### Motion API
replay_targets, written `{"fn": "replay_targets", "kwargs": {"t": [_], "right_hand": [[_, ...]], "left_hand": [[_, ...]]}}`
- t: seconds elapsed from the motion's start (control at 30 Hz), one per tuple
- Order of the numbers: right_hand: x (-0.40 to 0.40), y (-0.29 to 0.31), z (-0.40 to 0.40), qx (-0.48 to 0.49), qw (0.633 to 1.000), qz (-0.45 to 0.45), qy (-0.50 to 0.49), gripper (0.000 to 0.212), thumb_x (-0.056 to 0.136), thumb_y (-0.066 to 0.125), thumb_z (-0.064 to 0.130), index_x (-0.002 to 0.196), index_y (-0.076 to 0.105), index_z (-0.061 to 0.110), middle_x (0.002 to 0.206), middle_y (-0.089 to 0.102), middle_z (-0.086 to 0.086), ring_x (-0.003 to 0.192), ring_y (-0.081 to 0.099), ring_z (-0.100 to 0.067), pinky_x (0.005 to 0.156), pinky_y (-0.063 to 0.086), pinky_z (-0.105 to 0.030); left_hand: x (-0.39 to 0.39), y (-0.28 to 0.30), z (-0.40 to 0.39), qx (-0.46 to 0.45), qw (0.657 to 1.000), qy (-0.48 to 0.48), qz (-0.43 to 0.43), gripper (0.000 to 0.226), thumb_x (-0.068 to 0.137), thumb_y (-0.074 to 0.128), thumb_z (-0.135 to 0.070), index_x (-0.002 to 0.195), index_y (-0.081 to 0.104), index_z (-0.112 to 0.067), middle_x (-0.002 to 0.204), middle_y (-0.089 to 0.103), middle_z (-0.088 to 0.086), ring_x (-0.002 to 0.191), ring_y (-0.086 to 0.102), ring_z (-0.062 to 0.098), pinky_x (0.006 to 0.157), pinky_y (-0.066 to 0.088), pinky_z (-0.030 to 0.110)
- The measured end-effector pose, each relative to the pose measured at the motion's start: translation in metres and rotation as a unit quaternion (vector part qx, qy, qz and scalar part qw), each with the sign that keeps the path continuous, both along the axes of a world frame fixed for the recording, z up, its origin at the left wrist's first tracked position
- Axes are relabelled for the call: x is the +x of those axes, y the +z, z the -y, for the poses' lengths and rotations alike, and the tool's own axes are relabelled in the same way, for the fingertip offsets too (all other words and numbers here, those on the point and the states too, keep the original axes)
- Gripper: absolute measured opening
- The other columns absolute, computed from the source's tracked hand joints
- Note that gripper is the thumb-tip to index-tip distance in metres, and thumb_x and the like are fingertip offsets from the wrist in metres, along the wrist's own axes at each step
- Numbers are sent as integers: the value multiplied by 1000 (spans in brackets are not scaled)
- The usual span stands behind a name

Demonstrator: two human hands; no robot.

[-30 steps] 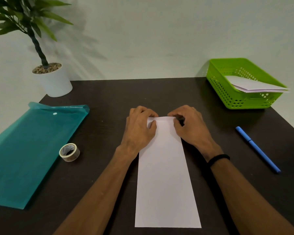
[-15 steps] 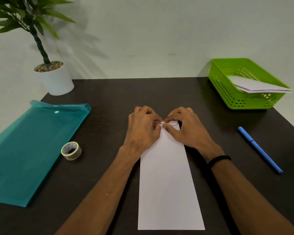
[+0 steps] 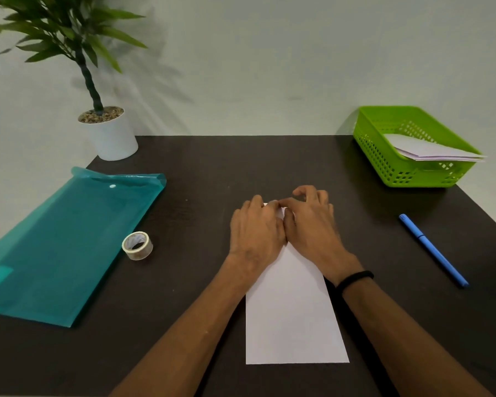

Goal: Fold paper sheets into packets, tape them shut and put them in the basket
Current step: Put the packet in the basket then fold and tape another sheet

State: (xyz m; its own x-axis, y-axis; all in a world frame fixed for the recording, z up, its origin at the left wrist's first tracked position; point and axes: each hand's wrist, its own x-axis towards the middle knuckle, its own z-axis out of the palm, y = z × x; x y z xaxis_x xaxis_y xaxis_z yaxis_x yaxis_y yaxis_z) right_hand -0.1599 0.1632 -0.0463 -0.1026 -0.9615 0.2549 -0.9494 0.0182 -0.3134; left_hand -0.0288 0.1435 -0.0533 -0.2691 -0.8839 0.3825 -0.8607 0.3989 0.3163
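A teal folder (image 3: pixel 66 245) is laid far left of the paper strip (image 3: pixel 294 316), with a potted plant (image 3: pixel 109 133) behind it. A tape roll (image 3: pixel 137 245) is stood between folder and strip. The strip's far end is pinched by the left hand (image 3: pixel 255 230) and the right hand (image 3: pixel 309 224), fingers curled, the hands touching. Right of the strip a blue pen (image 3: pixel 433 249) is seen, and behind it a green basket (image 3: pixel 384 156) in which folded packets (image 3: pixel 433 151) are held.

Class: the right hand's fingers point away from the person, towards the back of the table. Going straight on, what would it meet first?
Probably nothing on the table: beyond the right hand lies bare tabletop, then the wall. The basket sits off to the right.
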Motion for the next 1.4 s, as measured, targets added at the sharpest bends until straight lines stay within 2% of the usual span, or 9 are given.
{"fn": "replay_targets", "kwargs": {"t": [0.1,0.27,0.53,0.67,0.8,0.93,1.13,1.27,1.4], "right_hand": [[6,1,-7,9,999,-28,-26,35,101,58,30,135,65,28,154,39,-8,140,33,-29,107,39,-41],[11,0,-12,10,993,-70,-96,40,101,53,31,140,60,25,155,38,-11,140,35,-32,108,39,-44],[16,1,-18,-4,981,-80,-177,34,99,44,37,113,66,14,141,48,-18,127,46,-37,102,44,-50],[14,-1,-21,-31,996,-51,-67,35,98,57,26,131,64,18,154,39,-16,137,37,-37,106,44,-52],[13,-3,-22,-38,998,-30,31,23,97,65,20,117,77,20,155,42,-9,143,33,-32,113,42,-51],[13,-1,-23,-32,999,-37,11,28,96,63,17,120,77,20,154,43,-7,142,34,-30,114,39,-47],[16,1,-25,-26,995,-68,-66,32,96,60,20,126,72,16,151,46,-7,138,40,-29,108,41,-43],[17,4,-26,-20,991,-72,-114,29,97,56,22,120,72,16,146,49,-6,132,44,-27,103,43,-42],[18,6,-28,-24,989,-54,-135,26,96,51,24,111,70,15,125,58,-6,115,51,-25,95,47,-41]], "left_hand": [[1,5,-8,-7,999,38,34,36,103,43,-33,128,67,-25,109,67,2,93,68,24,72,49,34],[6,11,-19,33,992,100,75,40,103,40,-39,134,63,-26,116,69,3,95,71,28,70,47,32],[27,17,-23,76,979,146,119,57,107,31,-53,155,39,-24,110,69,5,87,65,20,72,49,31],[29,12,-27,41,994,76,67,50,107,37,-46,153,43,-27,109,72,3,92,70,20,76,51,32],[28,14,-31,12,997,22,74,39,106,38,-35,138,60,-32,99,75,2,88,70,25,68,42,32],[28,16,-34,24,994,52,98,37,105,39,-36,131,65,-30,101,74,1,88,70,24,68,40,30],[28,19,-36,55,986,121,96,39,105,38,-46,115,68,-22,90,69,-1,67,52,14,64,45,27],[28,22,-37,76,983,134,102,42,106,37,-49,119,65,-21,86,62,-1,68,51,14,67,47,27],[29,25,-38,88,981,145,96,46,106,37,-51,130,63,-21,101,71,2,72,52,14,69,48,28]]}}
